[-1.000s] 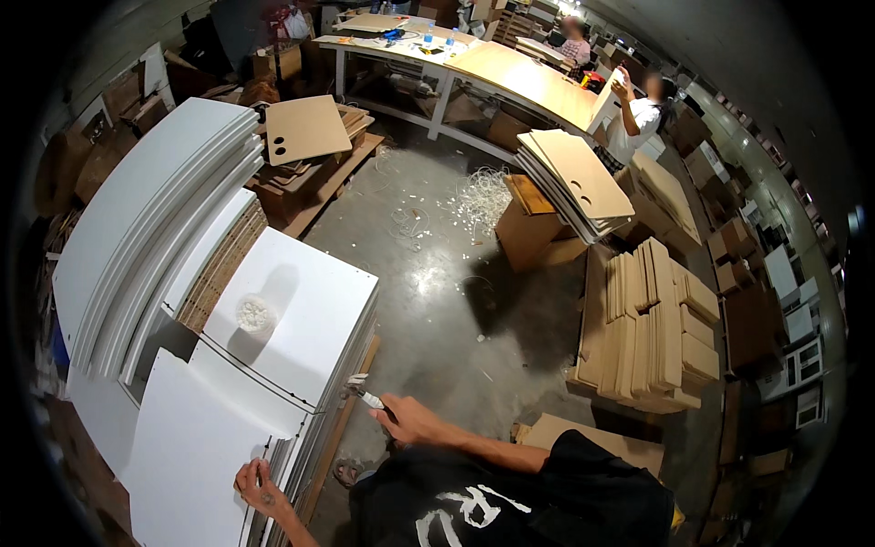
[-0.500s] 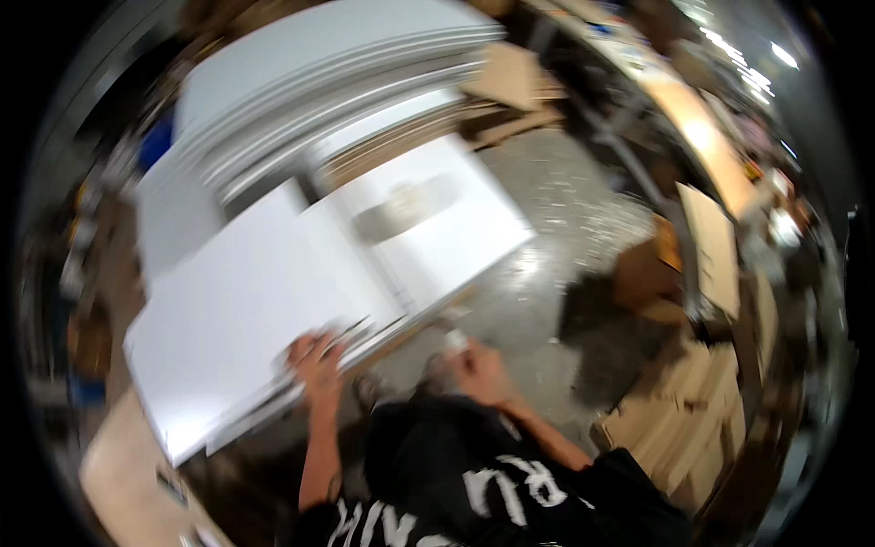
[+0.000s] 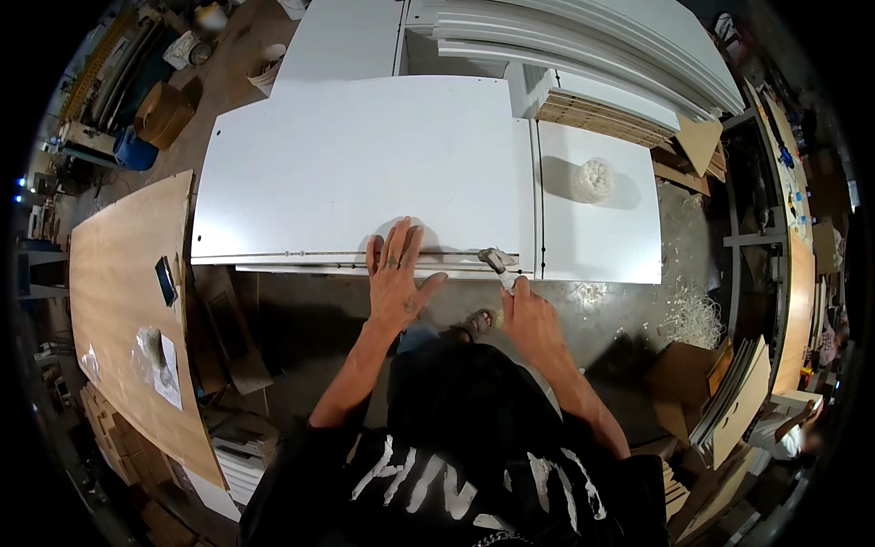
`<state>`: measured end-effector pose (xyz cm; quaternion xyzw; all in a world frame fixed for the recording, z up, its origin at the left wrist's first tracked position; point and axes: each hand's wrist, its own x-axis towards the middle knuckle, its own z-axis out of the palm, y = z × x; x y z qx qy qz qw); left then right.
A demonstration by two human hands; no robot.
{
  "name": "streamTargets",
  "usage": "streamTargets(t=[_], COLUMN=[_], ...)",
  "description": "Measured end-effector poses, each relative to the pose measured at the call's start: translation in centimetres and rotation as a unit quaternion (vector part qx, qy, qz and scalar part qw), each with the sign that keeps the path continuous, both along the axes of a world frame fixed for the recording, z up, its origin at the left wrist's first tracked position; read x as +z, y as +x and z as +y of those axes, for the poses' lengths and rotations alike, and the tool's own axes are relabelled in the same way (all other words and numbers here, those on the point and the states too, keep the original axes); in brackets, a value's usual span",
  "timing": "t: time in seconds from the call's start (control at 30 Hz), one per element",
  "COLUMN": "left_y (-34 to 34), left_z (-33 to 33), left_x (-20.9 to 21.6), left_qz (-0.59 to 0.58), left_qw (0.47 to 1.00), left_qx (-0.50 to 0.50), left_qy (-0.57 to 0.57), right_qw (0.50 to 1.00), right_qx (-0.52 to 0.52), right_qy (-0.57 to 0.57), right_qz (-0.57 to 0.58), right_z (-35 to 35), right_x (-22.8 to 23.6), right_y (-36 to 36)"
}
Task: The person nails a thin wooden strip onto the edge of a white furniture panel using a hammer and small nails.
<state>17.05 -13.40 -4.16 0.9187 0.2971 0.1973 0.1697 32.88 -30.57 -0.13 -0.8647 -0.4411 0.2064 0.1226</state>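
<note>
A large white panel (image 3: pixel 355 164) lies flat in front of me, with a dark narrow line running along its near edge. My left hand (image 3: pixel 398 283) rests on that edge, palm down and fingers stretched out, the thumb apart. My right hand (image 3: pixel 531 321) is closed round the pale handle of a hammer (image 3: pixel 493 259). The hammer's metal head is over the near edge, towards the panel's right end; whether it touches the surface I cannot tell. Beyond it to the right, a round cluster of small white pieces (image 3: pixel 594 180) sits on another white panel (image 3: pixel 606 242).
Stacked white panels (image 3: pixel 592 46) stand at the far side. A wooden tabletop (image 3: pixel 128 264) is on the left, holding a small dark object (image 3: pixel 166 280) and a plastic bag (image 3: pixel 150 351). Cardboard (image 3: pixel 679 383) leans at the right, near white scraps on the floor. Another person (image 3: pixel 786 433) is at far right.
The view has turned and sharpened, so the panel now lies square before me. My left hand lies flatter on the panel's edge. The hammer has come to the near edge in my right hand.
</note>
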Motion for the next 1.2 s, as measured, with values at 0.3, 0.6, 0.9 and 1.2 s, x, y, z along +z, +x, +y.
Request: streamTargets(t=[0.3, 0.6, 0.9, 1.2], left_y=[-0.7, 0.1, 4.0, 26.7], left_z=[1.0, 1.0, -1.4, -2.5], left_x=[0.7, 1.9, 3.2, 2.4], left_qz=[-0.007, -0.056, 0.192, -0.039], left_qw=[1.000, 0.995, 0.945, 0.942], left_qx=[-0.014, -0.050, -0.262, -0.332], left_qy=[-0.017, -0.072, 0.041, -0.020], right_qw=[0.999, 0.996, 0.907, 0.761], right_qx=[-0.002, -0.050, -0.369, -0.603], right_qy=[0.052, 0.075, 0.191, 0.217], right_qz=[0.008, -0.010, 0.074, 0.102], right_z=[0.5, 0.5, -9.3, -21.8], right_x=[0.5, 0.1, -1.5, -5.7], right_y=[-0.4, -0.8, -0.5, 5.7])
